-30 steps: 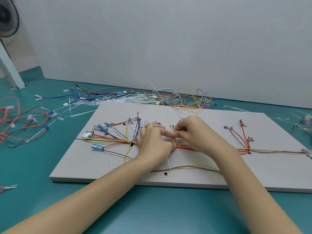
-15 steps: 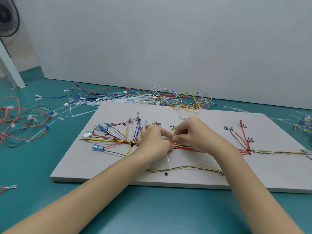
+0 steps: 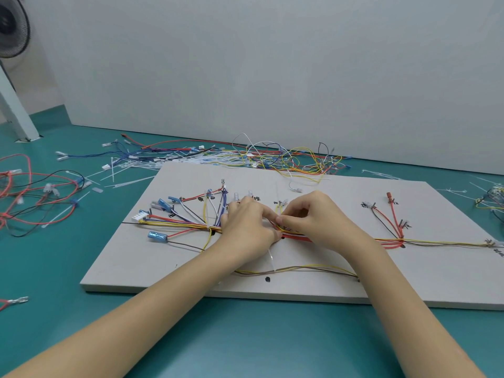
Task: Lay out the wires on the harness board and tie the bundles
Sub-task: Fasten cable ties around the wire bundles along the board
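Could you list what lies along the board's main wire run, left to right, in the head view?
Blue terminal → left hand → right hand → red wire loop → far-right wire ends.

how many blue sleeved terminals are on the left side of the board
4: one at the near left, two side by side farther back, one small at the top. The hands may hide more.

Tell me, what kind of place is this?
Probably a wiring workshop bench. A white harness board holds coloured wires, a tangle of spare wires and cable ties lies behind, and a fan stands nearby.
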A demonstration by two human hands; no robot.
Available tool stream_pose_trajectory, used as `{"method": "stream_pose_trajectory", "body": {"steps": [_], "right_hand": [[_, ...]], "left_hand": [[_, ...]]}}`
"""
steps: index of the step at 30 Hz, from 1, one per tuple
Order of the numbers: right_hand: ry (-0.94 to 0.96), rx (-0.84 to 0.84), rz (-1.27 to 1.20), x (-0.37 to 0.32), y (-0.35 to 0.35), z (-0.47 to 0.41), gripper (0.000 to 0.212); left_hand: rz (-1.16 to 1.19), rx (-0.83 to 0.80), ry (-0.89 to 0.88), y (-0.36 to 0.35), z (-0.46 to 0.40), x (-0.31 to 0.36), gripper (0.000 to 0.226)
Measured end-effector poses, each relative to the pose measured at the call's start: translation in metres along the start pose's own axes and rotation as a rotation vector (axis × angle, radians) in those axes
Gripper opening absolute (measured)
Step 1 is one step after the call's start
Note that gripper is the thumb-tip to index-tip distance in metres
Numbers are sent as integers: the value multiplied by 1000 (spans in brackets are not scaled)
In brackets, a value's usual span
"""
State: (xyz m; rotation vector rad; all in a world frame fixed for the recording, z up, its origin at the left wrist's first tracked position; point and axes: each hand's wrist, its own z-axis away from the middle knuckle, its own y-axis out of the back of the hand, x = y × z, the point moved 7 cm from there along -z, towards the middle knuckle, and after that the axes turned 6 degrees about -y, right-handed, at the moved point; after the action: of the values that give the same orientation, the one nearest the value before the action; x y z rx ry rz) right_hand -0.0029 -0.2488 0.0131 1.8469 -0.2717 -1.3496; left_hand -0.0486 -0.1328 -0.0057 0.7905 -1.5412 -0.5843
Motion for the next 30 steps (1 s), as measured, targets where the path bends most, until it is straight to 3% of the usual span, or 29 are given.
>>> {"method": "stream_pose_trajectory", "body": {"steps": [7, 13, 19, 26, 30], "right_hand": [[22, 35, -35, -3, 4, 0, 12], [38, 54, 47, -9, 7, -7, 10], [36, 5, 116, -19, 6, -13, 9], [-25, -124, 368, -31, 3, -20, 5], [-42, -145, 398, -32, 2, -21, 4]], "left_hand": [[-25, -16, -17, -1, -2, -1, 21], [95, -16, 47, -1, -4, -6, 22], [229, -70, 150, -5, -4, -15, 30], [351, -159, 183, -8, -4, -16, 32], [357, -173, 185, -6, -2, -14, 46]]}}
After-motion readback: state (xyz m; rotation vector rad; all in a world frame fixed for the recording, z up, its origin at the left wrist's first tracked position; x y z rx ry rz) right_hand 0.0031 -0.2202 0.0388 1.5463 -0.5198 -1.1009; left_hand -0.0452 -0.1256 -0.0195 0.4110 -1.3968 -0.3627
